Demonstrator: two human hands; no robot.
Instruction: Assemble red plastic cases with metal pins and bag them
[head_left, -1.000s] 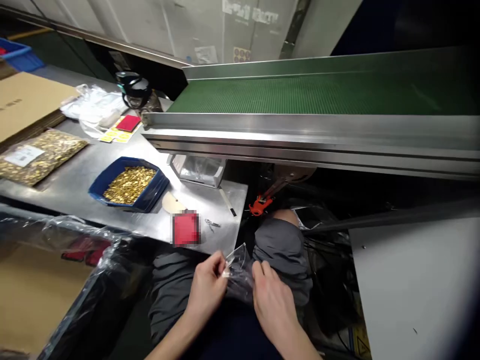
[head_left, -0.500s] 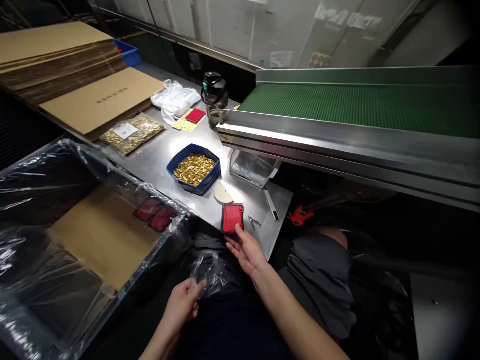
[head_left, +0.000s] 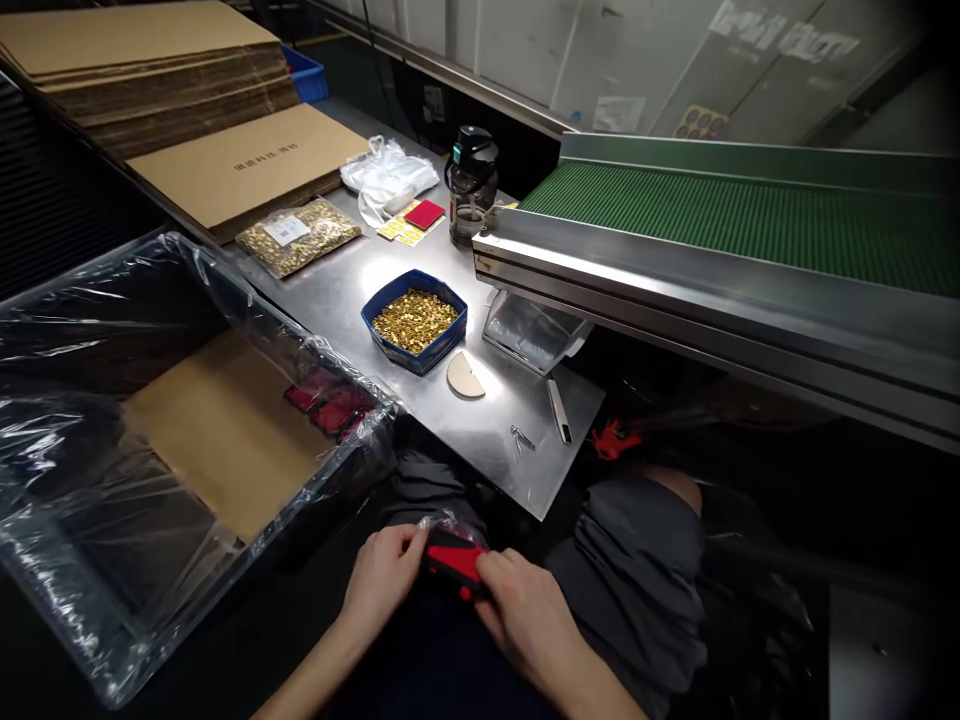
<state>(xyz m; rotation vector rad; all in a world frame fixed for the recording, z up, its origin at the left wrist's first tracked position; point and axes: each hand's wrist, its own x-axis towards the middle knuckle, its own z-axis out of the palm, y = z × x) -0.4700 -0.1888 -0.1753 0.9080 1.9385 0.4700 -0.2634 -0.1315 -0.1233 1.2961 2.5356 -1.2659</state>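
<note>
Pale wall panels [head_left: 637, 70] stand behind your workplace, and a green conveyor belt [head_left: 720, 215] runs off to the right above the corner of your metal table [head_left: 536, 490]. You hold a red-and-black item [head_left: 454, 562] low over your lap, just off the table's near edge. Your right hand [head_left: 529, 612] pinches its right end, thumb underneath and fingers curled over the top. Your left hand [head_left: 384, 572] pinches clear plastic film [head_left: 454, 522] at the item's left end (whether those fingers also grip the item itself, I cannot tell). The film bunches along the item's far side, touching it.

On the table ahead of you sits a blue tray [head_left: 375, 338] filled with gold-coloured pieces [head_left: 418, 318]. Just beside its near right corner lies a beige half-disc [head_left: 465, 378]; farther right are a small metal clipper [head_left: 519, 438] and a slim white tool [head_left: 559, 412] with a dark end. Near the conveyor's end stands a dark-lidded bottle [head_left: 472, 190], with a flat red piece [head_left: 424, 214] on yellow sheets [head_left: 401, 235] to its left. To your left, a plastic-lined box [head_left: 52, 560] holds more red items [head_left: 330, 405] against its right wall.
</note>
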